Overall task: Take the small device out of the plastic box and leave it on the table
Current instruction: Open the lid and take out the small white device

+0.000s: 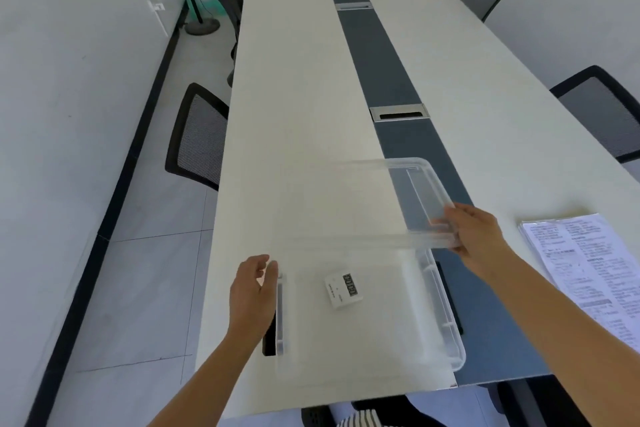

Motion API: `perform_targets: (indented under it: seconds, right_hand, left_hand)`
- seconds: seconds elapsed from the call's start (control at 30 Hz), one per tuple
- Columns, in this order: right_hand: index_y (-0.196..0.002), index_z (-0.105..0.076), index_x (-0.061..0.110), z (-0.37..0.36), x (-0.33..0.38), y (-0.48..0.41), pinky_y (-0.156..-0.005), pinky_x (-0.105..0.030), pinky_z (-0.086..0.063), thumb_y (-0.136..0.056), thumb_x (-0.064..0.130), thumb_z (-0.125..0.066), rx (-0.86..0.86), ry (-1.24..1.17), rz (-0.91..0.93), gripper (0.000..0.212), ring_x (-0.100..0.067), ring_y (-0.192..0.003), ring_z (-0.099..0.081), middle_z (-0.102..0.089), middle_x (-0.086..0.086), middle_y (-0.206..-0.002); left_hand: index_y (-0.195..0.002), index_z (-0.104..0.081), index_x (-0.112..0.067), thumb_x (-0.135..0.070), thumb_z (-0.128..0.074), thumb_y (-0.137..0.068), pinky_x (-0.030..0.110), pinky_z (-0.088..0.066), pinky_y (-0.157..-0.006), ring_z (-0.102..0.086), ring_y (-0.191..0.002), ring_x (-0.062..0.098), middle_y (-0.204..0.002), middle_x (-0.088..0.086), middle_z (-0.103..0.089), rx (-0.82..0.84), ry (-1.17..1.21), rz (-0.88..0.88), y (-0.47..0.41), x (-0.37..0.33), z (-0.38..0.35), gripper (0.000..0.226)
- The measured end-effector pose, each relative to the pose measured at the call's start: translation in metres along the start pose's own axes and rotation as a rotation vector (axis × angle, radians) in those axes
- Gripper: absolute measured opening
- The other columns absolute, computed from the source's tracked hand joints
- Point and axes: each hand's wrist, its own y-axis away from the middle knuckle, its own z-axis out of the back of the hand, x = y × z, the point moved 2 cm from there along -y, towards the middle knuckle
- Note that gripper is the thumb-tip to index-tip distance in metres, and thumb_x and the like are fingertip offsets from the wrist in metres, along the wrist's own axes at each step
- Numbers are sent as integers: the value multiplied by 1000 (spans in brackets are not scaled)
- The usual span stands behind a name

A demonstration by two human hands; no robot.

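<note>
- Two hands in play: right hand [476,236] pinches the near right corner of the clear lid [391,201], fingers closed on its rim; lid is off the box and hangs tilted just beyond it, toward 12 o'clock.
- Left hand [251,291] is open, fingers loosely curved, holding nothing. It sits just beside the box's left handle at 9 o'clock; can't tell if it actually touches the wall.
- Clear plastic box [446,333] sits at the near end of the long pale table [294,114], partly over the dark centre strip [388,80].
- Progress, my read: box is open, that's all. Device not touched yet. Left to do: park the lid, reach in, lift the device, set it on bare tabletop.
- Small device [343,289] lies flat on the box floor, roughly centre, slightly toward 11 o'clock, rotated a bit off the box walls.
- Looks like a small white square digital timer: dark LCD strip along one edge with segment digits, small markings below. Digits too blurred to read.
- Nothing else in the box that I can see, so the reach in is unobstructed; the left hand is nearer.
- Printed sheets in a clear sleeve [585,267] lie at 3 o'clock, well apart from the box. Open tabletop toward 11 o'clock looks like the easy drop spot.
- Mesh office chairs [197,135] line both sides; not in the way.
</note>
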Motion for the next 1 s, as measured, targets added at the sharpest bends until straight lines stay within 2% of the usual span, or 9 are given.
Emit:
perform_targets:
  seconds: [0.1, 0.23, 0.3, 0.47, 0.67, 0.77, 0.83, 0.87, 1.0]
  right_hand:
    - [-102, -60, 10, -28, 6, -52, -48, -26, -45, -91, 14, -56, -1, 10, -43, 12, -18, -64, -59, -67, -5, -81]
    - [-96, -61, 12, -61, -7, -110, -63, -34, -52, -88, 13, -58, -10, 93, -65, 9, -24, -71, -62, -67, -8, -90]
    - [-101, -59, 11, -71, -23, -133, -56, -31, -53, -88, 13, -56, 11, 187, -63, 14, -24, -64, -66, -69, -10, -90]
    - [-90, -67, 2, -71, -55, -179, -50, -31, -52, -80, 16, -60, -23, 700, -12, 19, -29, -59, -62, -66, -12, -76]
    - [-68, -54, 4, -70, -73, -197, -52, -33, -48, -80, 17, -63, 15, 1051, 0, 20, -28, -51, -51, -56, -13, -63]
    - [-85, -65, 5, -69, -68, -190, -65, -41, -53, -82, 19, -63, 54, 1057, 30, 14, -32, -69, -60, -64, -15, -80]
    - [-113, -65, 10, -73, -50, -171, -75, -38, -49, -86, 26, -61, 61, 979, 195, 32, -30, -93, -64, -68, -10, -106]
    - [-118, -63, 13, -76, -38, -152, -77, -36, -48, -87, 28, -61, 59, 900, 307, 35, -25, -96, -63, -67, -6, -109]
    - [-105, -67, 22, -86, -17, -48, -69, -21, -51, -85, 26, -64, 284, 629, 609, 20, -5, -83, -62, -67, 11, -92]
  left_hand:
    - [-134, -45, -16, -34, -44, -96, 31, -42, -93, -51, -117, 21, -134, 5, -49, 76, -240, -7, 12, 25, -21, 42]
    - [-140, -35, -16, -32, -39, -97, 32, -47, -95, -48, -124, 19, -144, 1, -39, 63, -352, -60, 24, 39, -34, 46]
    - [-143, -32, -16, -32, -36, -98, 29, -44, -97, -45, -128, 18, -148, -1, -36, 43, -391, -69, 26, 40, -37, 48]
    - [-145, -30, -16, -35, -33, -98, 21, -37, -96, -44, -130, 15, -150, -2, -34, 26, -439, -87, 25, 42, -41, 50]
    - [-144, -31, -18, -47, -23, -94, 20, -39, -95, -46, -127, 13, -149, -5, -35, 6, -426, -98, 25, 46, -43, 58]
    - [-143, -32, -17, -48, -22, -93, 21, -42, -95, -48, -126, 13, -147, -5, -36, -2, -412, -110, 25, 46, -43, 60]
    - [-142, -34, -17, -48, -22, -93, 22, -44, -94, -48, -125, 13, -146, -6, -38, -5, -394, -122, 25, 45, -42, 59]
    - [-141, -34, -18, -47, -24, -93, 22, -45, -93, -49, -124, 12, -145, -6, -38, -9, -383, -128, 24, 45, -42, 57]
    - [-139, -38, -16, -40, -32, -95, 28, -50, -91, -51, -122, 14, -143, -6, -39, -15, -335, -132, 24, 48, -41, 50]
